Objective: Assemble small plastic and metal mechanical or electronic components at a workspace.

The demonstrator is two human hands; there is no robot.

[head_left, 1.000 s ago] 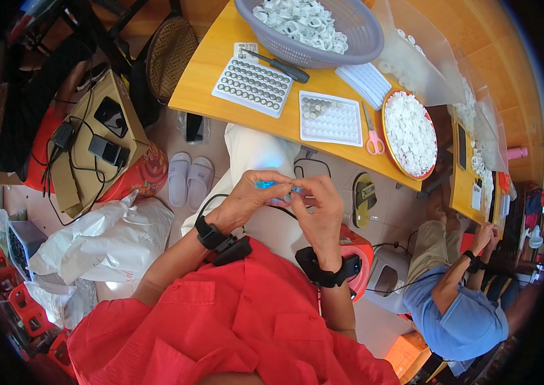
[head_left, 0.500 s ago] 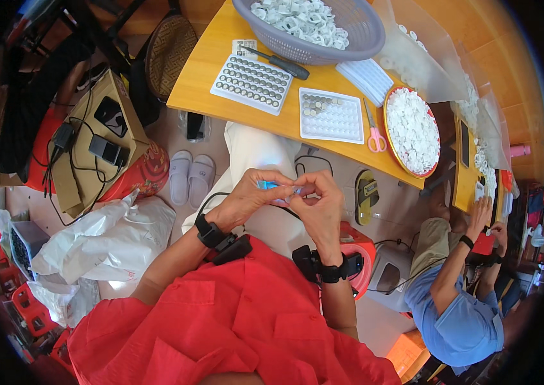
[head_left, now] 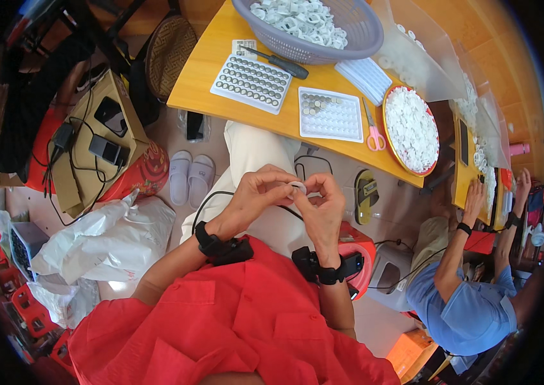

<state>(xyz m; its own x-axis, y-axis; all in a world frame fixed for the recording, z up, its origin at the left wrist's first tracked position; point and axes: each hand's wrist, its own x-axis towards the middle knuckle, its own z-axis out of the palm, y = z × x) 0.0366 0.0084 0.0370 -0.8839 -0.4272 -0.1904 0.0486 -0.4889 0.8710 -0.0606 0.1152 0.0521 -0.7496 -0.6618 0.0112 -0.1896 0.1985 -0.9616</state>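
Note:
Above my lap, my left hand (head_left: pixel 260 192) and my right hand (head_left: pixel 321 204) meet, both pinching one small white round plastic piece (head_left: pixel 297 185). Fingertips cover part of it, and its exact kind is too small to make out. Beyond my hands, on the yellow table (head_left: pixel 198 83), lie a white tray full of button cells (head_left: pixel 251 82) and a second white tray (head_left: pixel 330 125) with cells in only some pockets. Pink-handled scissors (head_left: pixel 374 136) rest beside that second tray.
A purple-grey basket (head_left: pixel 310 54) of white plastic pieces, a screwdriver (head_left: pixel 288 67) and a red-rimmed plate (head_left: pixel 387 138) heaped with small white parts stand on the table. A co-worker in blue (head_left: pixel 458 308) sits at right. White plastic bags (head_left: pixel 111 237) lie at left.
The blue glow between my fingers is gone, and the white round piece now shows at my fingertips. The co-worker's hands have moved apart.

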